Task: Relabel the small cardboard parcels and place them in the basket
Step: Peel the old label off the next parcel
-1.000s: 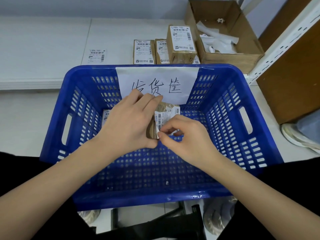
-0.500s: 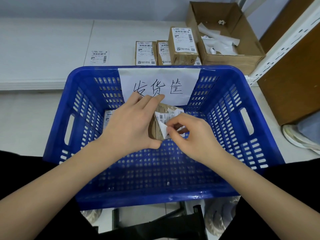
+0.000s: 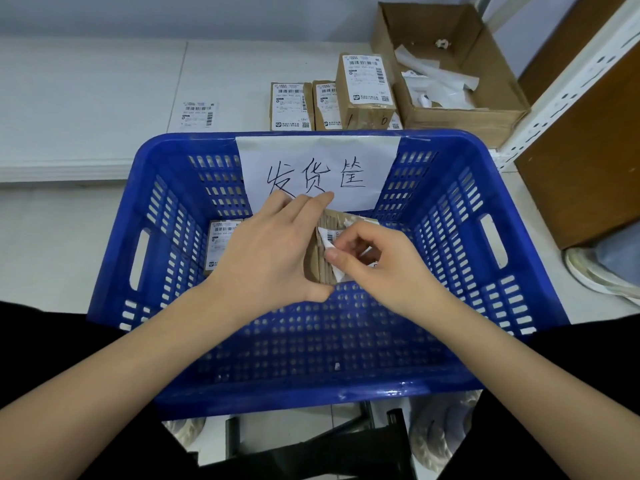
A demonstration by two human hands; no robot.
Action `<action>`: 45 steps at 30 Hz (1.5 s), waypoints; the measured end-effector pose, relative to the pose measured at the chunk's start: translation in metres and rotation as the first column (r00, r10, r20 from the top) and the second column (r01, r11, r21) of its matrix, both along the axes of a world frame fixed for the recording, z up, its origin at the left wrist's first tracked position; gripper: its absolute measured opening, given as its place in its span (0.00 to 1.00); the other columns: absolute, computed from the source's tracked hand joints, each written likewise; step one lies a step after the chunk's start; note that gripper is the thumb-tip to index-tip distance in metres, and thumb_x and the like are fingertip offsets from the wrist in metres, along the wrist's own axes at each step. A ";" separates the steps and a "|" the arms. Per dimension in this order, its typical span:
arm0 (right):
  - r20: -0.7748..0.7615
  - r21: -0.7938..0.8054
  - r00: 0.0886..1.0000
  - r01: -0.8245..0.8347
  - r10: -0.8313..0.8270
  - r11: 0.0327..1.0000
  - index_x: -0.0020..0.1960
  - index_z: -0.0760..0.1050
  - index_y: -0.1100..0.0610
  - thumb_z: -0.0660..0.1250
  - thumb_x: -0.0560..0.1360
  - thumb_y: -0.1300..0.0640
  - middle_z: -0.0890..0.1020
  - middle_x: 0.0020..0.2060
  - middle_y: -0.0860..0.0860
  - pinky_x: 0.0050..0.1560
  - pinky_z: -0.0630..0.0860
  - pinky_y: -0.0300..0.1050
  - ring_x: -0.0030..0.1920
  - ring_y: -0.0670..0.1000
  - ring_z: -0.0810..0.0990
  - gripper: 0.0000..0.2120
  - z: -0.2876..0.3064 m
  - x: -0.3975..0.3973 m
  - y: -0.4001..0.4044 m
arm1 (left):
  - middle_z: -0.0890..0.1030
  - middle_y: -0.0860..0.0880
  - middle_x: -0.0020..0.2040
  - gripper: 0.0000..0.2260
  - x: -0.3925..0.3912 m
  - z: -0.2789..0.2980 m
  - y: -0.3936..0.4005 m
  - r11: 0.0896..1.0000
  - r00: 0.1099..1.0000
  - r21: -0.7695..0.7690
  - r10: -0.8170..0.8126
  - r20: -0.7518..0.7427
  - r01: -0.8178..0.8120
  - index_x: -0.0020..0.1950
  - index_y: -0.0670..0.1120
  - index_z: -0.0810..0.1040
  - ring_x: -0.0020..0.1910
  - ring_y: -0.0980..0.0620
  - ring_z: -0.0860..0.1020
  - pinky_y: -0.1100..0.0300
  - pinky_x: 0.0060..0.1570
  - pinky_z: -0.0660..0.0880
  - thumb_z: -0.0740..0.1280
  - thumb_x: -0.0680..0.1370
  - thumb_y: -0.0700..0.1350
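Open cardboard box of paper scraps beside white shelving.

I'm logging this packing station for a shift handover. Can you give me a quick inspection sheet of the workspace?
Surface: white table behind a blue basket.
Job's things: held parcel, its label half peeled; one parcel in basket; three parcels and a loose label on table.
Clutter: open carton of paper scraps.
Hands: left hand grips parcel; right hand pinches label.
Cables: nothing seen.
Surroundings: shelf upright, right.
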State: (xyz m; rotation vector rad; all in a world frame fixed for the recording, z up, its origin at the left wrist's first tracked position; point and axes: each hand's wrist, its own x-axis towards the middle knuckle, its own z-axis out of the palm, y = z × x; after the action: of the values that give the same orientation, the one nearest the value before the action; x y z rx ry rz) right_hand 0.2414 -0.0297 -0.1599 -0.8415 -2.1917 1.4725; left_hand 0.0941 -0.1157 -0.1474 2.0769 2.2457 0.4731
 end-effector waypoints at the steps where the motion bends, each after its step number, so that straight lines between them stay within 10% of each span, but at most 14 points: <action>1: 0.004 0.015 1.000 -0.004 0.004 1.000 0.38 0.75 0.51 0.70 0.74 0.59 0.77 0.33 0.44 0.38 0.71 0.31 0.36 0.41 0.74 0.08 0.000 0.000 0.000 | 0.80 0.47 0.54 0.45 0.000 0.000 0.000 1.000 1.000 0.003 0.001 0.012 -0.001 0.68 0.39 0.71 0.52 0.47 0.72 0.59 0.37 0.72 0.76 0.56 0.58; 18: -0.059 -0.071 0.990 0.123 -0.127 0.990 0.47 0.74 0.43 0.67 0.76 0.64 0.79 0.33 0.46 0.44 0.78 0.48 0.35 0.45 0.78 0.15 0.004 0.003 0.005 | 0.78 0.48 0.57 0.47 -0.006 0.006 -0.002 0.998 0.993 -0.002 0.063 0.096 -0.063 0.70 0.41 0.70 0.54 0.52 0.67 0.55 0.45 0.73 0.80 0.55 0.56; 25: -0.035 0.090 0.964 0.267 -0.265 0.959 0.45 0.77 0.46 0.70 0.73 0.64 0.78 0.29 0.43 0.36 0.71 0.29 0.33 0.42 0.77 0.12 -0.008 0.004 -0.004 | 0.80 0.47 0.53 0.44 -0.003 0.003 -0.002 0.999 0.997 0.023 0.042 0.067 -0.043 0.66 0.39 0.73 0.52 0.52 0.67 0.57 0.38 0.74 0.79 0.54 0.56; 30: -0.030 0.290 0.954 0.295 -0.299 0.911 0.48 0.82 0.54 0.69 0.72 0.63 0.81 0.32 0.46 0.38 0.78 0.40 0.34 0.44 0.79 0.07 -0.013 0.004 -0.011 | 0.80 0.47 0.53 0.44 -0.002 0.001 -0.001 0.999 0.999 0.045 0.018 0.036 -0.020 0.66 0.39 0.73 0.52 0.50 0.68 0.56 0.36 0.75 0.79 0.54 0.55; 37: 0.058 0.857 0.995 -0.011 -0.076 0.515 0.52 0.80 0.66 0.70 0.67 0.71 0.79 0.36 0.56 0.24 0.75 0.48 0.36 0.56 0.78 0.14 -0.028 0.004 -0.006 | 0.80 0.48 0.53 0.44 -0.001 -0.002 -0.002 0.999 0.999 0.044 -0.004 0.050 0.002 0.66 0.40 0.73 0.51 0.51 0.68 0.55 0.32 0.77 0.78 0.53 0.54; 45: 0.171 0.797 0.979 -0.205 0.114 0.568 0.60 0.76 0.67 0.56 0.80 0.55 0.79 0.46 0.58 0.44 0.78 0.50 0.47 0.56 0.76 0.18 -0.024 0.006 0.009 | 0.79 0.50 0.51 0.36 -0.004 -0.004 -0.002 0.998 0.998 0.058 0.021 0.067 -0.025 0.60 0.43 0.76 0.49 0.49 0.71 0.57 0.36 0.74 0.76 0.55 0.55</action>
State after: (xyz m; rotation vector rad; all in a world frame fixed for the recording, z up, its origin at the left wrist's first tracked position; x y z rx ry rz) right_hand 0.2478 -0.0208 -0.1834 -0.3779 -2.6694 0.3029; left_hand 0.0904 -0.1175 -0.1511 2.0324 2.2474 0.6080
